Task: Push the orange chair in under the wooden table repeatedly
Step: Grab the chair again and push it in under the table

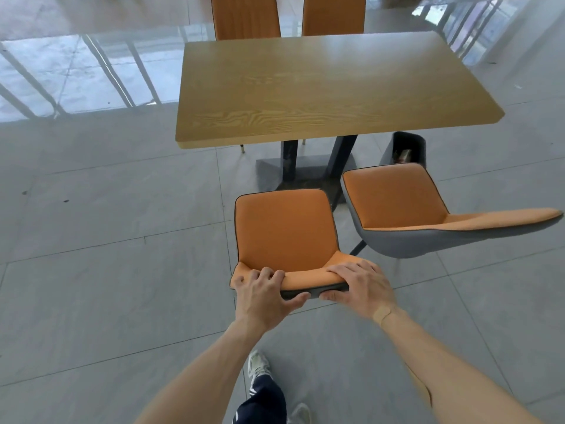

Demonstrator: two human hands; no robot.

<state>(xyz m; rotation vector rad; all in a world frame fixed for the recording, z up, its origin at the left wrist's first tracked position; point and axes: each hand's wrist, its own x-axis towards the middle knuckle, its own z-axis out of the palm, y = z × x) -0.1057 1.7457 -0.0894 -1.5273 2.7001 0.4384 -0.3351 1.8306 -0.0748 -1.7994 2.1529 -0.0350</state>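
**A:** Item one, the orange chair (284, 231). Location?

**B:** On the grey tiled floor (107, 240), pulled out from the wooden bench (321, 87); its seat is clear of the near edge, front pointing at the dark pedestal base (305, 166).

**A:** Your grip on it?

**B:** My left hand (263, 296) curls over the top of the backrest at its left corner, thumb along the dark back. My right hand (357, 286) holds the right corner the same way, fingers over the orange padding, thumb behind.

**A:** Other stock?

**B:** A second orange chair (397, 203) with a grey shell, just to the right, turned at an angle. Two orange chair backs (244, 16) on the far side of the bench. A dark bin (409, 148) beside the bench's right end. My white shoe (258, 362) below.
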